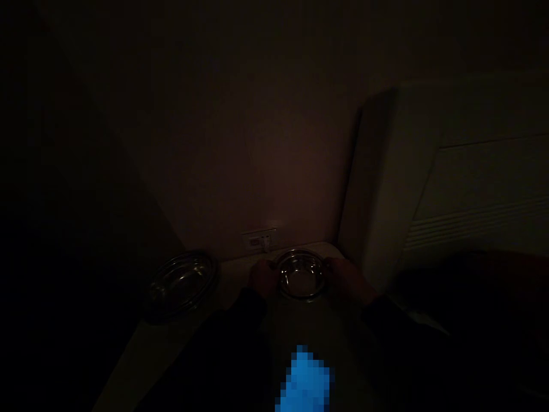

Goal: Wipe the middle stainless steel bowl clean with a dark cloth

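Observation:
A round, shiny metal bowl (300, 280) stands before me near the back wall. My left hand (263, 278) grips its left rim, fingers closed, and my right hand (346, 277) grips the right rim in the same way. Both sleeves are dark and merge into the shadow. Farther left sits another set of shiny metal bowls (183, 280), which looks like several nested together, apart from my hands. The light is very dim, so the fingertips and the bowl's contents are hard to make out.
The pale tabletop (124, 355) runs to the wall. A wall socket (259, 239) with a plug in it is just behind the bowl. At the right stands a pale ridged panel (472, 189). A bright blue pixelated patch (305, 383) shows at the bottom.

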A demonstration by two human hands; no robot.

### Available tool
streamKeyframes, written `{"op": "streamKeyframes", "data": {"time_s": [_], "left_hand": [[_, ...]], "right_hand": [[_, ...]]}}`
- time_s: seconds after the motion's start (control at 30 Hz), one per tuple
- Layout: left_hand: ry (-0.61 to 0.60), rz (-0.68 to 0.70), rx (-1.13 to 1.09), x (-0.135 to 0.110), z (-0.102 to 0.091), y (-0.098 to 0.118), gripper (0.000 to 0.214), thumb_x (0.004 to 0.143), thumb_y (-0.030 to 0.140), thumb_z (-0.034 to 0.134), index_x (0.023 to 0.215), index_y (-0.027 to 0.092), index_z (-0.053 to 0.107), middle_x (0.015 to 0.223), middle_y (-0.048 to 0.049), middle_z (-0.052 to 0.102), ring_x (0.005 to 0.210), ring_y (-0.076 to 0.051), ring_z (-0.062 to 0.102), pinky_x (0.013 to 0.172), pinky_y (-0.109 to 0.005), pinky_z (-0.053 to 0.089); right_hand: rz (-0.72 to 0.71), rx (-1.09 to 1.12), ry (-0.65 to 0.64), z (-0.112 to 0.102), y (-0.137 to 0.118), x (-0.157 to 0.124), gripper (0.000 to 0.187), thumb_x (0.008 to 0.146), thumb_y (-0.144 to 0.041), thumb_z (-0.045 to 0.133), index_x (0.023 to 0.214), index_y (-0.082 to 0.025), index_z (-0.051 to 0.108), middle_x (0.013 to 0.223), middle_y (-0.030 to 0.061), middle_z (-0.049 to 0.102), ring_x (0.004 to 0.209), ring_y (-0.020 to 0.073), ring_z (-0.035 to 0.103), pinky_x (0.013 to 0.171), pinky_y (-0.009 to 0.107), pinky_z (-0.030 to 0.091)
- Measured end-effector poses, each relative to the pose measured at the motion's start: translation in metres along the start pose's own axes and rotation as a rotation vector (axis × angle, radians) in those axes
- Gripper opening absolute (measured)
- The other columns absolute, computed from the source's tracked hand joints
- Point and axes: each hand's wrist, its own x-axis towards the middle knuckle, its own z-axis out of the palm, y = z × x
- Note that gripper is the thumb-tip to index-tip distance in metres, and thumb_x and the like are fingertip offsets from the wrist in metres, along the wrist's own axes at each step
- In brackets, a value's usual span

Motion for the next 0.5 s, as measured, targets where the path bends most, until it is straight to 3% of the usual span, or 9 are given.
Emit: {"op": "streamKeyframes", "data": {"time_s": [0.13,0.3,0.5], "left_hand": [[0.051,-0.02,-0.003,-0.002,-0.001,-0.002,0.018,0.078,0.024,0.061,0.087,0.011,0.071,0.094,-0.0134,0.074,0.088,-0.022,0.068,0.071,-0.026,0.048],[0.052,-0.083,-0.033,0.002,-0.004,-0.01,0.036,0.074,0.024,0.067,0.106,0.007,0.064,0.103,-0.0165,0.071,0.09,-0.022,0.067,0.072,-0.026,0.049],[-0.034,-0.126,-0.115,0.004,-0.003,-0.014,0.022,0.069,0.021,0.069,0.087,0.008,0.069,0.086,-0.0122,0.075,0.076,-0.021,0.069,0.059,-0.024,0.05]], "right_hand": [[0.025,-0.068,-0.014,-0.001,-0.002,-0.003,0.024,0.087,-0.028,0.049,0.092,-0.019,0.069,0.094,0.0102,0.072,0.091,0.0273,0.066,0.077,0.033,0.048],[0.095,-0.056,-0.011,-0.004,0.001,-0.005,0.031,0.089,-0.032,0.047,0.11,-0.016,0.064,0.1,0.0126,0.071,0.09,0.026,0.067,0.075,0.032,0.048],[0.155,0.062,-0.005,0.0,0.009,-0.004,0.032,0.085,-0.03,0.055,0.113,-0.014,0.063,0.099,0.0119,0.072,0.087,0.0221,0.068,0.073,0.029,0.051]]}}
